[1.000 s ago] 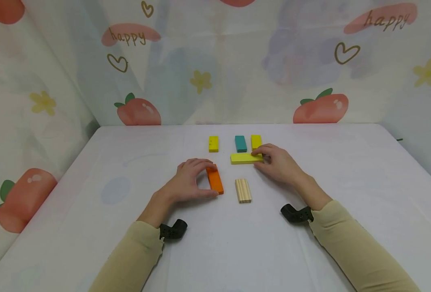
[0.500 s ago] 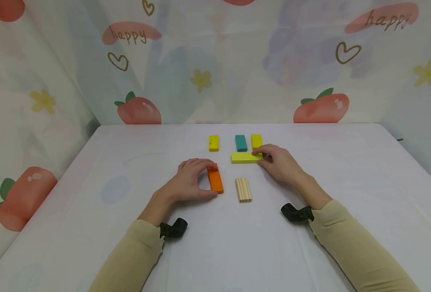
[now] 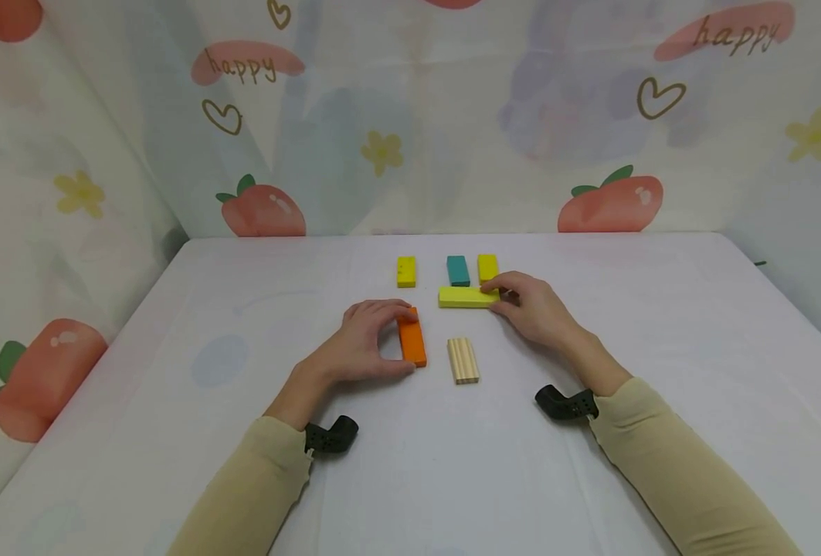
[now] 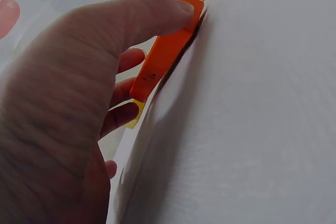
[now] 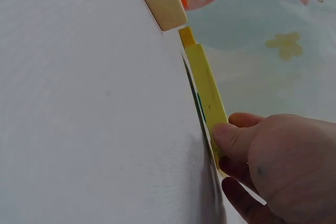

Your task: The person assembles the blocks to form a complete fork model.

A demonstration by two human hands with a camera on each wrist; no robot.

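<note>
My left hand pinches an orange wooden block lengthwise, thumb at its near end and fingers at its far end. In the left wrist view, the orange block shows small dark marks on its side. With thumb and fingers, my right hand grips the right end of a long yellow block, which lies crosswise. The right wrist view shows that yellow block close to the tabletop, under my thumb. Between and nearer than both hands lies a plain wood piece with lengthwise stripes.
Behind the long yellow block are a teal block and a yellow block, partly near my right fingers. Another yellow block lies to their left. A white cloth covers the table; a patterned curtain hangs behind it.
The orange block has turned a little straighter and shifted slightly right in my left hand. The long yellow block has edged slightly away, nearer the teal block. Both hands keep their holds.
</note>
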